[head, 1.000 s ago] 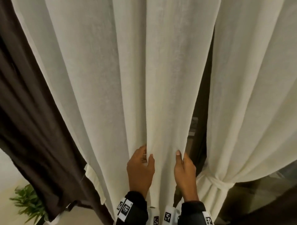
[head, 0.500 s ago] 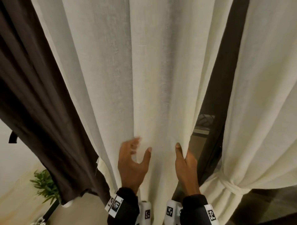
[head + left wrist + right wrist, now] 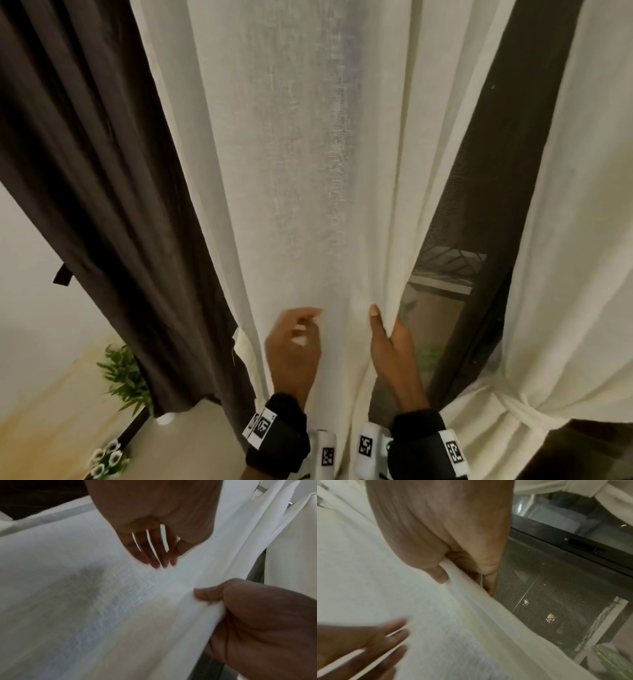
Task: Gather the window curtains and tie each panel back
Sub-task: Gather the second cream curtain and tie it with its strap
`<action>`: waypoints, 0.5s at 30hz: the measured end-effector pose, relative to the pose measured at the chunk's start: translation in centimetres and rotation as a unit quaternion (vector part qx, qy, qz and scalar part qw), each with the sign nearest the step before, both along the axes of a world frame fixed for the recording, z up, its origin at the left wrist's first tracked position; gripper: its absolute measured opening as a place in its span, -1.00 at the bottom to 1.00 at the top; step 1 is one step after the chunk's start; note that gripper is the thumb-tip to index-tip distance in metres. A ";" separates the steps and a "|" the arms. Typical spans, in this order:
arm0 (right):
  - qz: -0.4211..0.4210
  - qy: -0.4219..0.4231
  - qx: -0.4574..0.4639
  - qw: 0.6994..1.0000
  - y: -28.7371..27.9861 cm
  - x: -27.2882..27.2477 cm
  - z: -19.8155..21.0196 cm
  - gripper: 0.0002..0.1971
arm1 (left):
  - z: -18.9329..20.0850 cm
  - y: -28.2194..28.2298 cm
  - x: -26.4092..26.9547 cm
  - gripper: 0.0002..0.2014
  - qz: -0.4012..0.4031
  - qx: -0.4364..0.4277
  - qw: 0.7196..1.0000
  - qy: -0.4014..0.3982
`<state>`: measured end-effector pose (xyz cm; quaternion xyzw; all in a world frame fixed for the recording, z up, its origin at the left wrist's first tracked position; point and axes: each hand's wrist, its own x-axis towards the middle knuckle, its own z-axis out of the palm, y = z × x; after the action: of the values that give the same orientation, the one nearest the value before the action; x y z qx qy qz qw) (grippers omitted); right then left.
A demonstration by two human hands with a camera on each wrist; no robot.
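A cream sheer curtain panel (image 3: 308,171) hangs in the middle of the head view. My right hand (image 3: 385,322) grips its right edge, thumb in front and fingers behind the cloth; the right wrist view shows the fold pinched in my right hand (image 3: 453,572). My left hand (image 3: 301,329) is spread open, blurred, against the front of the same panel, holding nothing. In the left wrist view my left hand's fingers (image 3: 154,550) are straight, with their tips at the cloth. The right cream panel (image 3: 565,240) is gathered and bound by a cream tie (image 3: 507,411).
A dark brown curtain (image 3: 102,171) hangs to the left of the sheer panel. Between the two cream panels shows a dark window frame with a mesh screen (image 3: 445,274). Low on the left are a green plant (image 3: 126,377) and a pale wall.
My left hand let go of the fold it pinched, opened and shifted left. My right hand kept its hold on the edge, and more of the window now shows.
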<state>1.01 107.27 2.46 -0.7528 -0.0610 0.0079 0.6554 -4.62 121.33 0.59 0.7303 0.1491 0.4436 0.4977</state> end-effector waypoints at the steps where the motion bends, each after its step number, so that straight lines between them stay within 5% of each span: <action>1: -0.015 0.006 -0.002 1.000 0.2 0.0 -0.1 -0.60 | 0.6 1.3 -0.1 -0.79 0.081 -0.001 0.996 -0.032; 3: -0.038 0.015 -0.006 0.999 0.6 -0.3 0.2 -0.57 | 1.4 3.5 0.1 -0.60 0.197 -0.018 0.979 -0.055; 5: -0.049 0.025 0.001 0.998 1.1 -0.5 0.4 -0.57 | 1.4 5.2 0.6 -0.36 0.219 -0.023 0.975 -0.019; 8: -0.061 0.043 0.008 0.997 2.0 -1.2 0.4 -0.46 | 0.3 6.4 1.0 -0.58 0.178 -0.036 0.983 0.040; 12: -0.035 0.038 0.043 0.998 3.8 -2.3 0.5 -0.53 | -0.3 4.4 1.2 -0.86 0.038 0.085 0.995 0.031; 15: 0.008 -0.006 0.029 1.000 5.1 -3.2 1.3 -0.55 | -0.4 1.6 0.5 -0.84 -0.143 0.149 0.978 0.007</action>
<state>-2.19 112.40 3.80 -0.7331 -0.0709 0.0073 0.6763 -4.08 122.94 0.17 0.8131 -0.0213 0.3799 0.4407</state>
